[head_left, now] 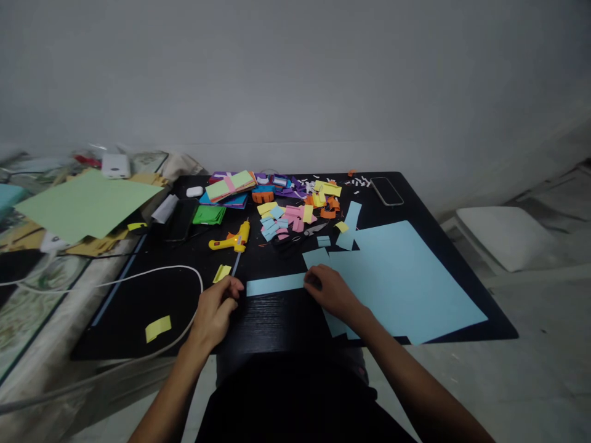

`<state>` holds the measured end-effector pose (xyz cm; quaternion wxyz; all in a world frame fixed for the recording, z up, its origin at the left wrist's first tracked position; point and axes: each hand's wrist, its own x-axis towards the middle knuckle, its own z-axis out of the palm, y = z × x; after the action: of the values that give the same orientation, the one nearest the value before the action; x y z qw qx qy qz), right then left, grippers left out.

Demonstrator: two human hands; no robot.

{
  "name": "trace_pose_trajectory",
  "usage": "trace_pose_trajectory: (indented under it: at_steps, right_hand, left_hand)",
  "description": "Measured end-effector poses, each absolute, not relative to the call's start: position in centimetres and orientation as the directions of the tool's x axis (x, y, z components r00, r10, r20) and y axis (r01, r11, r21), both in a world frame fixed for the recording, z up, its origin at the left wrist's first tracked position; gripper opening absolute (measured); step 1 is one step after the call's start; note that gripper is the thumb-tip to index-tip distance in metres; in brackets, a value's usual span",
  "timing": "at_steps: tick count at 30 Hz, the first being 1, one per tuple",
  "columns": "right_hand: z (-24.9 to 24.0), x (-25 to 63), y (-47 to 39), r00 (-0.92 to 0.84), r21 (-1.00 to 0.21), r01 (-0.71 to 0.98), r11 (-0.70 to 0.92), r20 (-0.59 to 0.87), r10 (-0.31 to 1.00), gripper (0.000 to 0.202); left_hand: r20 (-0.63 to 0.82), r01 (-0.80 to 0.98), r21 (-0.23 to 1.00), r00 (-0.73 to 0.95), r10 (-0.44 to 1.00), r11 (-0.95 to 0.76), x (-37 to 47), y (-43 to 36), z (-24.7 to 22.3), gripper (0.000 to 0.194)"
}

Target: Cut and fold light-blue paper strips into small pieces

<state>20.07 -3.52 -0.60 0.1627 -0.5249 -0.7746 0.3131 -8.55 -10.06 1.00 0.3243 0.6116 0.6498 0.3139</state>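
Observation:
A light blue paper strip (276, 284) lies lengthwise across the front of the black table. My right hand (330, 292) is closed, thumb and fingers pinched at the strip's right end. Just past the left end, my left hand (216, 312) rests loosely bent, its thumb apart from the fingers and nothing seen in it. Beyond that hand lie a folded yellow paper piece (222, 273) and a yellow glue gun (233, 238). Large light blue sheets (406, 283) spread out to the right, partly beneath my right hand. Scissors (315, 230) lie among small cut papers.
A white cable (196, 277) loops over the table's left side, near another yellow paper piece (157, 328). Stacked coloured papers (231, 186) and scraps (329, 214) line the back. A phone (386, 191) lies back right. A white stool (503, 237) stands at right.

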Motion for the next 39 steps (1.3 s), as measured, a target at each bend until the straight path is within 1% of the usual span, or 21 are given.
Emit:
trace_pose_trajectory:
  at_steps: [2, 3, 7, 8, 10, 12, 14, 17, 21, 24, 27, 30, 32, 34, 37, 39]
  right_hand:
    - [-0.7, 20.1, -3.5, -0.397, -0.658, 0.708, 0.255, -0.072, 0.915, 0.008]
    - [-0.7, 20.0, -3.6, -0.396, -0.659, 0.708, 0.254, -0.072, 0.916, 0.009]
    - [-0.2, 20.0, -3.7, -0.399, -0.663, 0.703, 0.256, -0.07, 0.914, 0.007]
    - [0.1, 20.0, -3.8, -0.395, -0.676, 0.694, 0.249, -0.069, 0.916, 0.01]
    - [0.8, 20.4, -3.8, -0.389, -0.731, 0.652, 0.199, -0.097, 0.916, 0.024]
    - [1.4, 20.9, -3.6, -0.406, -0.804, 0.583, 0.112, -0.169, 0.898, 0.03]
    - [1.7, 21.5, -3.3, -0.41, -0.841, 0.539, 0.048, -0.211, 0.888, 0.025]
    - [1.5, 22.1, -3.0, -0.385, -0.871, 0.491, 0.01, -0.206, 0.9, 0.012]
    - [0.8, 22.2, -3.1, -0.369, -0.923, 0.384, 0.003, -0.15, 0.917, 0.015]
    - [0.5, 22.0, -3.2, -0.288, -0.941, 0.338, 0.003, -0.1, 0.953, 0.016]
    - [0.4, 22.0, -3.2, -0.22, -0.924, 0.381, 0.007, -0.084, 0.972, 0.01]
    - [0.3, 22.3, -3.1, -0.218, -0.904, 0.426, 0.042, -0.057, 0.974, 0.009]
    - [0.2, 22.7, -3.1, -0.212, -0.898, 0.435, 0.07, -0.026, 0.977, 0.011]
    - [0.1, 23.1, -3.1, -0.201, -0.892, 0.443, 0.093, 0.003, 0.98, 0.011]
    - [-0.1, 23.7, -2.9, -0.198, -0.879, 0.459, 0.131, 0.043, 0.979, 0.014]
    - [-0.2, 24.0, -2.7, -0.22, -0.847, 0.503, 0.171, 0.065, 0.973, 0.021]
  left_hand:
    - [-0.019, 0.625, 0.78, -0.037, 0.999, 0.038, -8.0, -10.0, 1.1, 0.017]
    - [-0.01, 0.65, 0.759, -0.038, 0.999, 0.032, -7.7, -10.0, 1.1, 0.016]
    - [0.022, 0.733, 0.68, -0.043, 0.999, 0.016, -6.7, -9.7, 1.0, 0.027]
    - [0.033, 0.741, 0.672, -0.032, 0.999, 0.002, -6.5, -9.7, 0.9, 0.027]
    - [0.051, 0.749, 0.662, 0.003, 0.999, -0.036, -6.3, -9.6, 0.7, 0.025]
    - [0.06, 0.758, 0.65, 0.029, 0.998, -0.061, -6.2, -9.5, 0.5, 0.024]
    - [0.063, 0.77, 0.634, 0.04, 0.997, -0.071, -6.2, -9.4, 0.4, 0.023]
    - [0.062, 0.785, 0.614, 0.049, 0.997, -0.077, -6.1, -9.4, 0.3, 0.023]
    - [0.105, 0.799, 0.591, 0.066, 0.992, -0.116, -5.9, -9.4, -0.2, 0.02]
    - [0.177, 0.803, 0.565, 0.107, 0.978, -0.19, -5.5, -9.3, -0.7, 0.02]
    - [0.226, 0.821, 0.512, 0.156, 0.962, -0.253, -5.0, -9.0, -1.2, 0.032]
    - [0.237, 0.839, 0.461, 0.196, 0.951, -0.288, -4.3, -8.7, -1.7, 0.042]
    - [0.228, 0.843, 0.449, 0.211, 0.95, -0.295, -4.0, -8.5, -2.0, 0.038]
    - [0.215, 0.837, 0.46, 0.22, 0.951, -0.298, -3.8, -8.3, -2.2, 0.031]
    - [0.204, 0.814, 0.5, 0.222, 0.953, -0.296, -3.7, -8.2, -2.2, 0.021]
    - [0.192, 0.794, 0.534, 0.221, 0.956, -0.291, -3.7, -8.2, -1.9, 0.017]
